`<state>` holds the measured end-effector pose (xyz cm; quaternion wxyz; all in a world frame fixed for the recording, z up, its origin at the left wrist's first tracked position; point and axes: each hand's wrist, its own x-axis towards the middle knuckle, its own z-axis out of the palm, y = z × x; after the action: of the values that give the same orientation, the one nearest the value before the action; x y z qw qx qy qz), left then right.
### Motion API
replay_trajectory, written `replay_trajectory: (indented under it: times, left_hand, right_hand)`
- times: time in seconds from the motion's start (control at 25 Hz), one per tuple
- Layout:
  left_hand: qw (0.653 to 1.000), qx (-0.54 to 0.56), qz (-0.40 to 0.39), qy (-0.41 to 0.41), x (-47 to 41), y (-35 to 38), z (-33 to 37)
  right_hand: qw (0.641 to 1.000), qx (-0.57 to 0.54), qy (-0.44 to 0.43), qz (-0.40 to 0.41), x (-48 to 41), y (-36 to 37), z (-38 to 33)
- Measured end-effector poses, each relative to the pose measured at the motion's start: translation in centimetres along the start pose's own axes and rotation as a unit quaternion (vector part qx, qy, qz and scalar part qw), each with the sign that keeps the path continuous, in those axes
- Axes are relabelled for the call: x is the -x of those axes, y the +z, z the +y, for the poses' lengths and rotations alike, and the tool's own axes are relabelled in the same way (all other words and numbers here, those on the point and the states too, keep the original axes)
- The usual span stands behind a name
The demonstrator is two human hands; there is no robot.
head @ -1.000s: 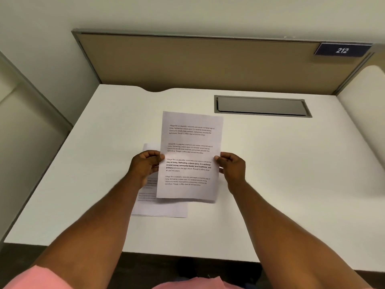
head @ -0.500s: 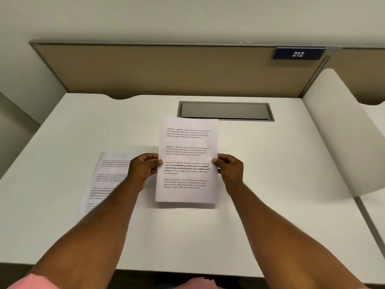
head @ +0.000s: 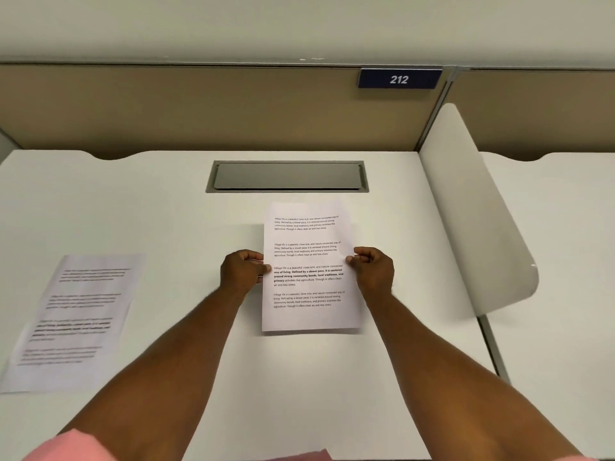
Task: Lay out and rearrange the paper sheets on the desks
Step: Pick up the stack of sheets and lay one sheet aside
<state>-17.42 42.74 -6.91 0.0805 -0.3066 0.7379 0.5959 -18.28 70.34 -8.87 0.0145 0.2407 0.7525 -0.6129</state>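
Note:
I hold a printed paper sheet (head: 311, 266) upright in front of me, above the right half of the white desk (head: 186, 221). My left hand (head: 243, 269) pinches its left edge and my right hand (head: 372, 266) pinches its right edge, both at mid height. The sheet carries several short paragraphs, one of them in bold. A second printed sheet (head: 75, 321) lies flat on the desk at the far left, apart from my hands and blurred.
A grey cable hatch (head: 288, 176) is set into the desk just beyond the held sheet. A curved white divider (head: 479, 211) separates this desk from the neighbouring desk (head: 559, 261) on the right. A tan back panel carries a blue sign 212 (head: 399, 79).
The view has swung right. The held sheet now sits clear of the flat sheet, which has ended up far to the left. The divider and the neighbouring desk have come into view.

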Motion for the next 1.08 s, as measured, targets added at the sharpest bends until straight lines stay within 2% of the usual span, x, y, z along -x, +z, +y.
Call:
replay_trajectory:
  times: [0.36, 0.6, 0.72, 0.88, 1.0, 1.08]
  left_hand:
    - [0.994, -0.104, -0.016, -0.009, -0.8, 11.8, 1.1]
    - [0.985, -0.173, -0.020, 0.014, -1.5, 14.5, 1.3]
    - [0.974, -0.219, -0.017, 0.048, -1.3, 14.5, 0.9]
    - [0.933, -0.316, 0.003, 0.171, -0.6, 14.0, 0.4]
    - [0.880, -0.403, 0.001, 0.250, -0.1, 13.3, 0.0]
    - [0.862, -0.427, -0.015, 0.273, 0.0, 12.7, -0.4]
  right_hand:
    - [0.993, 0.090, 0.034, 0.068, -5.8, -7.4, 3.1]
    - [0.987, 0.142, 0.023, 0.065, -6.9, -8.4, 3.8]
    - [0.979, 0.194, -0.017, 0.061, -6.7, -8.4, 4.0]
    - [0.940, 0.318, -0.101, 0.066, -6.0, -8.5, 4.1]
    - [0.914, 0.383, -0.121, 0.062, -5.2, -8.6, 3.8]
    - [0.910, 0.394, -0.122, 0.050, -4.6, -8.7, 3.8]
